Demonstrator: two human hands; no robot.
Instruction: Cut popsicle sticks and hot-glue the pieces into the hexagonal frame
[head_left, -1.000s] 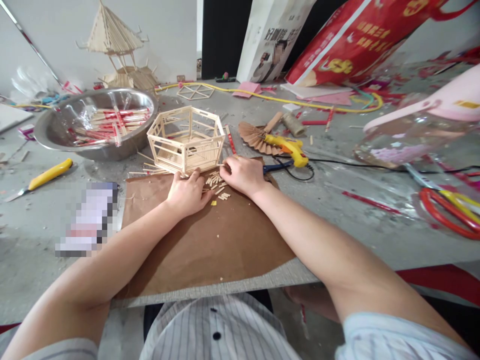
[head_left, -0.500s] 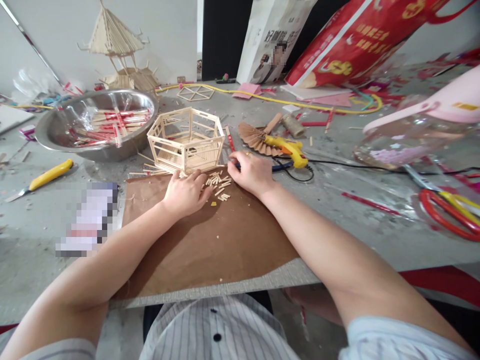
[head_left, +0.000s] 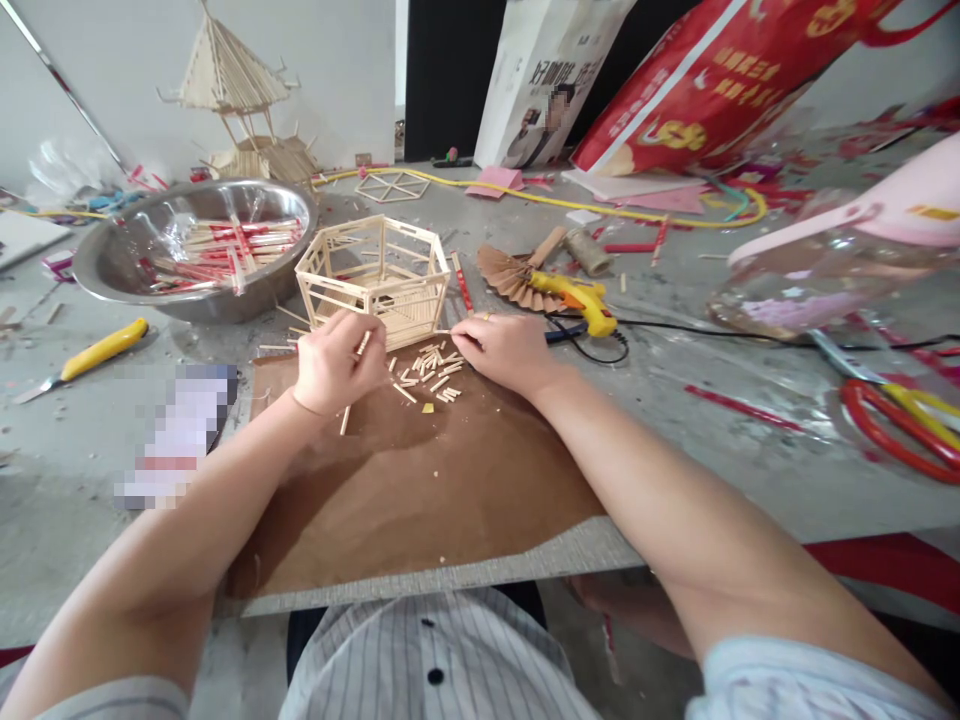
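A six-sided open frame of thin wooden sticks (head_left: 442, 290) stands at the far edge of a brown mat (head_left: 450, 480). At its front left corner, my left hand (head_left: 334, 365) is closed with a short wooden stick (head_left: 364, 343) between thumb and fingers. Another stick (head_left: 345, 420) shows below that hand; whether it is held or lying on the mat is unclear. By the frame's front right, my right hand (head_left: 502, 350) is pinched on the end of a thin wooden stick (head_left: 442, 332). Several short cut stick pieces (head_left: 431, 368) lie scattered between both hands.
A steel bowl (head_left: 97, 285) of sticks stands left, near a yellow utility knife (head_left: 105, 350) and a phone (head_left: 176, 435). To the right lie a yellow glue gun (head_left: 596, 308) with its cord, and red-handled scissors (head_left: 885, 430). A stick pagoda (head_left: 232, 80) stands behind.
My left hand has lifted from the stick pieces, moved left and closed on a short stick. More pieces now show on the mat. My right hand has shifted slightly.
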